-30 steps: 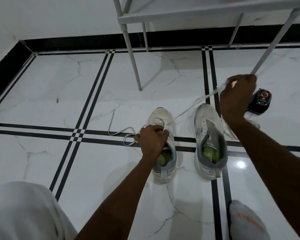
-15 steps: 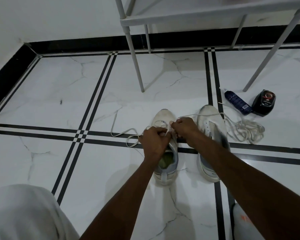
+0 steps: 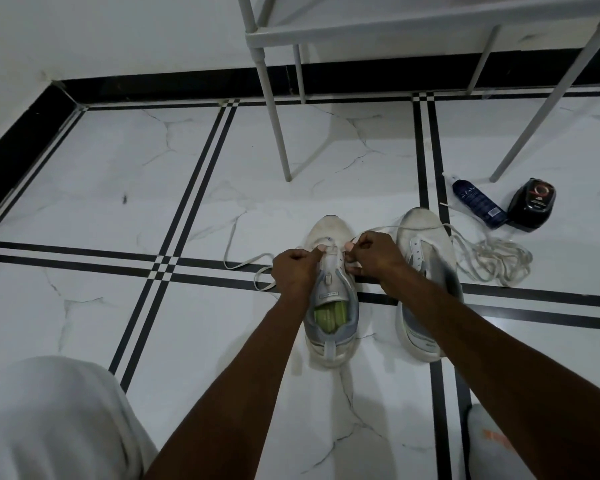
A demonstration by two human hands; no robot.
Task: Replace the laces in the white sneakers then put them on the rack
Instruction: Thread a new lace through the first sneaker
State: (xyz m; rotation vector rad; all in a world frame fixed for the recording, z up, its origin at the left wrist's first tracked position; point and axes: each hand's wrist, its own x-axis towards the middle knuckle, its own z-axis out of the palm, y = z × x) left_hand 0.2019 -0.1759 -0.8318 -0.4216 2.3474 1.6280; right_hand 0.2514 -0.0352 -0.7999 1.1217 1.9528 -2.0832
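**Lacing the first sneaker, low eyelets**

While both hands work at its front eyelets, we take the left sneaker [image 3: 331, 299] as our landmark, standing on the tiled floor [image 3: 153, 188] with its toe towards the rack [image 3: 378, 32].

To its left, one end of the new lace [image 3: 238, 263] trails loose across the floor in a loop. Our left hand [image 3: 293, 271] is curled at the sneaker's left side and pinches the lace near the lowest eyelets. Our right hand [image 3: 373, 254] sits at the sneaker's right side, thumb and fingers likewise closed on the lace, whose other end runs off towards the right. Just right of the landmark stands the second sneaker [image 3: 426, 271], which seems to have no lace threaded, though our forearm hides part of it. Further right lies a heap of lace [image 3: 496, 261], then a blue bottle [image 3: 480, 202] lying flat, and a black container [image 3: 532, 206] touching it.

We judge the task early: only the bottom row of the first sneaker looks threaded. Next, we need to even the two ends, then feed each tip crosswise through the next eyelet, keeping the lace flat and snug.
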